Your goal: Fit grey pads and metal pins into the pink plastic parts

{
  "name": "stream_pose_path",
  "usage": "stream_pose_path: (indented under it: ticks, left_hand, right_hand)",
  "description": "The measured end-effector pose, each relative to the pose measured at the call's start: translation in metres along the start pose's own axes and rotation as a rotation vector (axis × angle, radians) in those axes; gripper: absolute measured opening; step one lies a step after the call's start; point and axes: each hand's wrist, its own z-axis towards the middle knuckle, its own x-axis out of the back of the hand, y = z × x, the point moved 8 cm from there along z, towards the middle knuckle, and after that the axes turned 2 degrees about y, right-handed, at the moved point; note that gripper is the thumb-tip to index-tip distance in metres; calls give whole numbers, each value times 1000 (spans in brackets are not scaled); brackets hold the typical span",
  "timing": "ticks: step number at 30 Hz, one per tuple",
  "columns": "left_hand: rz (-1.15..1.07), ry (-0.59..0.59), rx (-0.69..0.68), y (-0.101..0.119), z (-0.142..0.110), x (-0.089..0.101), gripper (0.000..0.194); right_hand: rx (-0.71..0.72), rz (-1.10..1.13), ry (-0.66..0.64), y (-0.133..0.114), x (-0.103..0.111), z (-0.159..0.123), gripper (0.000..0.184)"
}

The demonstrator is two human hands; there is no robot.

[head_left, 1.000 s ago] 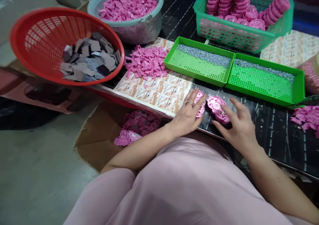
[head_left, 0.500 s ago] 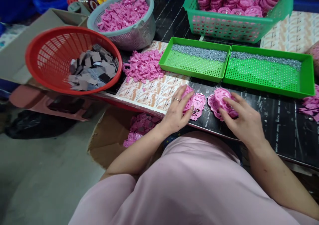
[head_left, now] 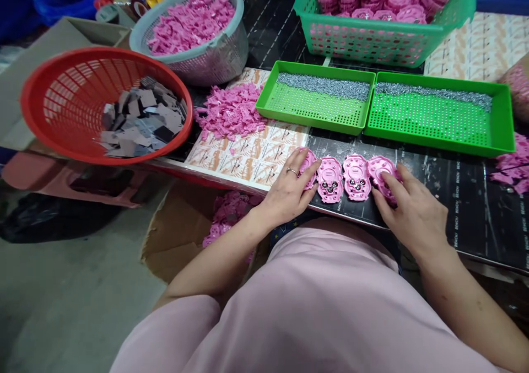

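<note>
1. Four pink plastic pieces lie in a row on a black mat, close to the mat's front edge. Each one has small shiny balls in the middle, but the hands hide some of them.
2. The left hand lies flat on the first piece. Its fingers sit close together and rest on top, not clamped on it. One finger has a ring.
3. The right hand is on the last piece. Its fingers are a little apart, with the tips lying on top. I see no tight grip.
4. The pieces look light, thin and stiff, and they could slide on the smooth mat. It seems best to hold one by its outer edge, away from the balls.
5. Behind them are two green trays with tiny silver bits, a heap of pink bits, and a red basket of gray squares.
</note>
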Motion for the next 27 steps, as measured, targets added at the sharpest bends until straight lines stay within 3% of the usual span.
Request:
stream_pose_path:
  ticks: [6,11,16,22,27]
  left_hand:
    - [-37,37,-14,-3,-6,9,49]
    - [1,74,17,-28,-21,31,52]
    - [44,-75,9,-51,-34,32,50]
    - [78,-290,-9,-49,-30,17,63]
    - [91,-354,-38,-48,-18,8,67]
  right_hand:
    - [-21,89,59,2,8,1,33]
    - [-130,92,125,39,16,-4,33]
    - [-123,-151,82,62,11,-16,35]
    - [9,-187,59,51,9,-23,37]
    - [30,-167,125,57,19,-15,29]
